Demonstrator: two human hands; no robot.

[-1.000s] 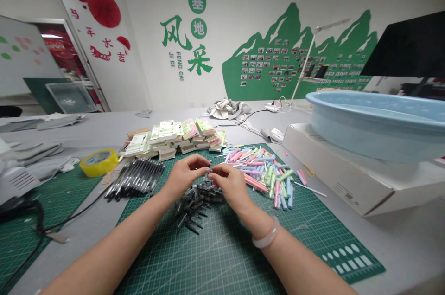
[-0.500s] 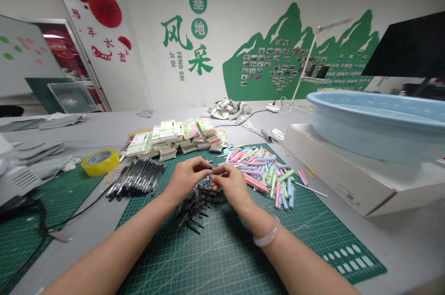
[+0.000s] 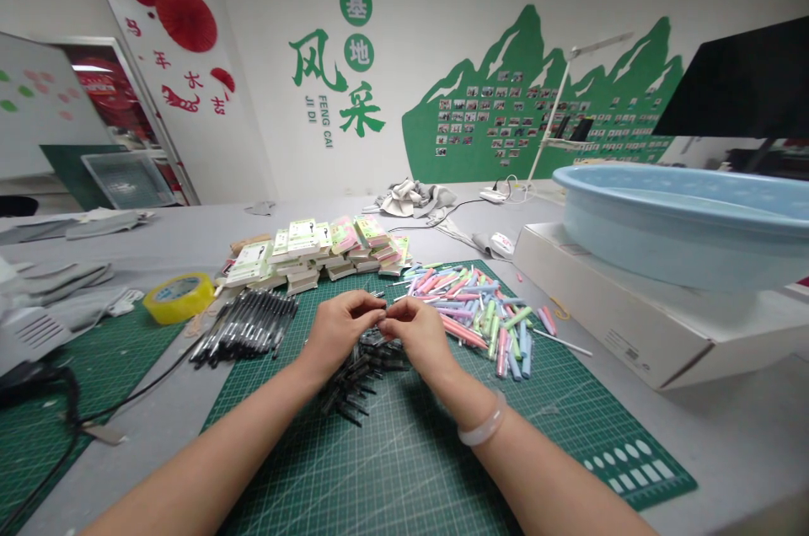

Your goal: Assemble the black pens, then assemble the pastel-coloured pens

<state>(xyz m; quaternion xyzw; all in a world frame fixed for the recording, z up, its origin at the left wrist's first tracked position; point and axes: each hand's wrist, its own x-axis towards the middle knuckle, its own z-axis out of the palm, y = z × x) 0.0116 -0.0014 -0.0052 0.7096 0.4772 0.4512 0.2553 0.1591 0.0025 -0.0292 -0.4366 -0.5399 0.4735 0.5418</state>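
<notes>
My left hand (image 3: 338, 327) and my right hand (image 3: 418, 332) meet above the green cutting mat (image 3: 404, 452), fingertips pinched together on a small dark pen part (image 3: 379, 313). Just below them lies a heap of black pen parts (image 3: 357, 376). To the right spreads a pile of pastel pen barrels (image 3: 480, 308). A bundle of black pens (image 3: 246, 325) lies to the left. My right wrist wears a pale bangle (image 3: 484, 428).
Stacked small packets (image 3: 316, 254) sit behind the mat. A yellow tape roll (image 3: 180, 296) lies at left, near a black cable (image 3: 94, 414). A white box (image 3: 638, 313) carrying a light-blue basin (image 3: 683, 220) stands at right. A desk lamp (image 3: 562, 106) and cloth (image 3: 414, 199) are at the back.
Both hands have stayed pinched together over the black heap, shifting only slightly nearer. The view has moved a little.
</notes>
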